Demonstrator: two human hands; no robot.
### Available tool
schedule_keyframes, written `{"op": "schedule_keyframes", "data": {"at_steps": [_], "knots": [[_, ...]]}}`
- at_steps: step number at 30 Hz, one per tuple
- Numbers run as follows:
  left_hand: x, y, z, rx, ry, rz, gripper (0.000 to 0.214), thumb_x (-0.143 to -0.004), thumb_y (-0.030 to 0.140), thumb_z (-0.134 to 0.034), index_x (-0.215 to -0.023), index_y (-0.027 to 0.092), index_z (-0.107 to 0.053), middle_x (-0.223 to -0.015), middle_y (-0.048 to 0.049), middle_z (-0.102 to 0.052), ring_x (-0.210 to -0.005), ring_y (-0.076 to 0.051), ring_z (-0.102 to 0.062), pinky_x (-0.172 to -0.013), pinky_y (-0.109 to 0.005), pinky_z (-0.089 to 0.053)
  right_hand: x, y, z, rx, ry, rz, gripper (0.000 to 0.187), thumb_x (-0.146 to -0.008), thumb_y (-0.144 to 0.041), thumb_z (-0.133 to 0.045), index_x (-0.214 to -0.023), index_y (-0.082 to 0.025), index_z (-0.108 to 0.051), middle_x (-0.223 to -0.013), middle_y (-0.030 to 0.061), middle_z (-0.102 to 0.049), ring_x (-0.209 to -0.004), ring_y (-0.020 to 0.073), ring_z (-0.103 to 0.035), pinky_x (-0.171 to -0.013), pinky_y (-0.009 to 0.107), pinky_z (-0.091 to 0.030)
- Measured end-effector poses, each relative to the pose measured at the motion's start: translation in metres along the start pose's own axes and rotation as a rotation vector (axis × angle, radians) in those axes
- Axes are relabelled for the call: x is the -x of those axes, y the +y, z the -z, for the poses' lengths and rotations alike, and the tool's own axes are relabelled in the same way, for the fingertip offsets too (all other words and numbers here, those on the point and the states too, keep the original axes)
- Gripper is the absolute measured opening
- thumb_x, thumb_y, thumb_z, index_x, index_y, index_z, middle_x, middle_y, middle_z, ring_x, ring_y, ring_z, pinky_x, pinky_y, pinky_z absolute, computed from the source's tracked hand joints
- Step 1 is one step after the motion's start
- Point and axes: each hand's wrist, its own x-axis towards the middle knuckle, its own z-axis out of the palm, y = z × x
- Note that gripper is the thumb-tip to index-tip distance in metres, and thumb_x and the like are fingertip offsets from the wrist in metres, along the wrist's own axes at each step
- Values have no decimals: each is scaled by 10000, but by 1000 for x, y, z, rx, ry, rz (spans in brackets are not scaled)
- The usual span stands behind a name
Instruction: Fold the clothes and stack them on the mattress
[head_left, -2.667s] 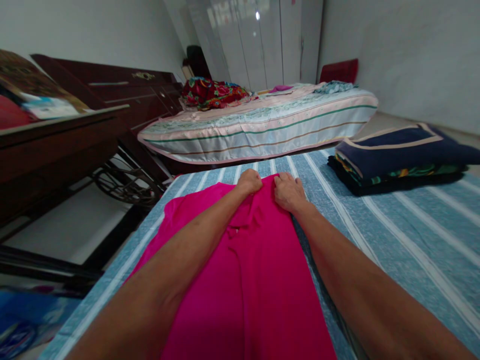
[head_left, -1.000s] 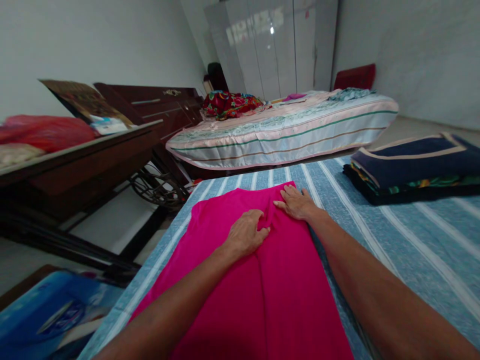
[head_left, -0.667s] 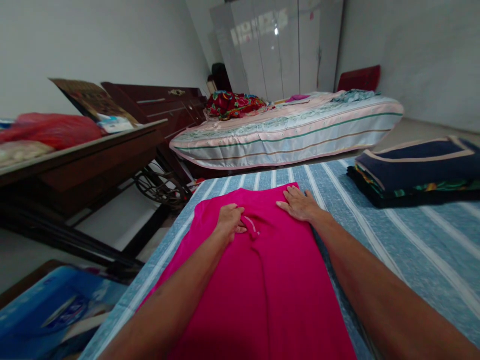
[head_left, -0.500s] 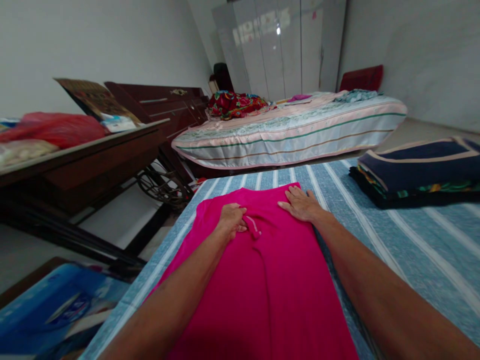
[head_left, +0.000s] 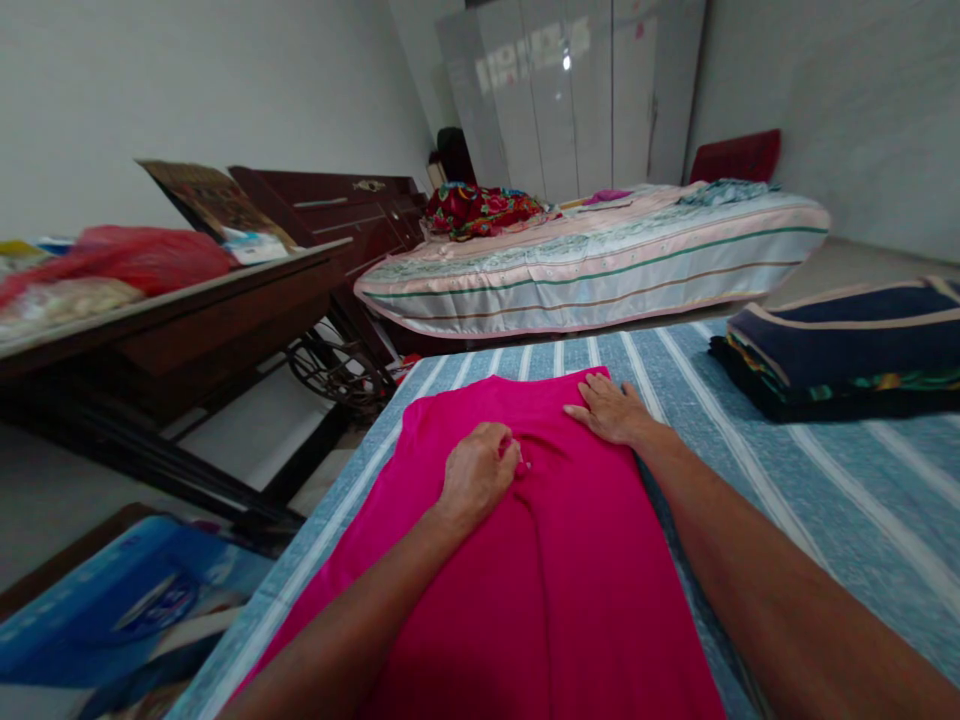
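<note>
head view: seeing pink garment (head_left: pixel 540 560) lying flat on the striped bed (head_left: pixel 787 480), running along its left edge, with the hem reaching close to the far edge. noting left hand (head_left: pixel 480 470) resting mid-cloth near that far end, with fingers (head_left: pixel 501 448) curled in and bunching a small fold. possibly pinching a cord end (head_left: pixel 523 463), but not managing to confirm. noting right hand (head_left: pixel 609 410) pressing flat on the garment's far right corner, with fingers lying nearly together and thumb out.

judging risks:
- tugging the bunched fold while pinning that corner likely dragging creases across the middle; already seeing ridges between the hands.
- sliding cloth toward the left edge risking a drop to the floor.
- swinging an arm right risking a nudge to the folded stack (head_left: pixel 840 345) at the right edge, though sitting well apart now.

struggling to read:
- left fingertips, hiding under the knuckles.
- garment's near end, running off the bottom of frame.
- garment's sides, lying under both forearms.
- stack, running off frame at right.
</note>
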Motion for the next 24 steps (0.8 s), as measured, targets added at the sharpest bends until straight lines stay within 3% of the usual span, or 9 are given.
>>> {"op": "schedule_keyframes", "data": {"at_steps": [4,7,10,18,24], "knots": [[15,19,6,63,-97,76,207,-810,355,-523,-745,191,-630,-742,-22,-608,-685,-158,-553,-613,-261,-364,-1,2,-3,17,6,11,688,-913,-588,-185,-1397,-124,-341,-1506,144,-222,-1391,258,-149,-1075,528,-139],[16,18,6,113,-228,118,214,-768,370,-567,-671,193,-636,-666,-2,-575,-634,-149,-527,-569,-261,-329,-2,4,-7,33,40,20,665,-915,-572,-202,-1381,-126,-364,-1500,147,-237,-1386,262,-161,-1070,519,-160],[17,11,3,243,-303,70,148,-723,301,-601,-641,184,-639,-652,13,-561,-622,-132,-511,-560,-250,-328,-2,6,-9,31,39,21,652,-920,-561,-185,-1379,-133,-366,-1500,147,-238,-1385,259,-171,-1068,522,-167],[39,8,0,433,-236,124,29,-644,169,-626,-672,171,-617,-661,37,-489,-612,-107,-473,-561,-226,-336,-2,5,-10,30,36,12,671,-911,-589,-196,-1388,-143,-351,-1503,138,-236,-1386,261,-169,-1073,523,-160],[52,15,-1,437,-164,59,59,-668,116,-590,-656,173,-600,-725,11,-518,-678,-119,-496,-605,-224,-354,-1,5,-11,57,34,20,659,-923,-567,-206,-1389,-121,-343,-1499,142,-246,-1379,254,-198,-1068,529,-180]]}}
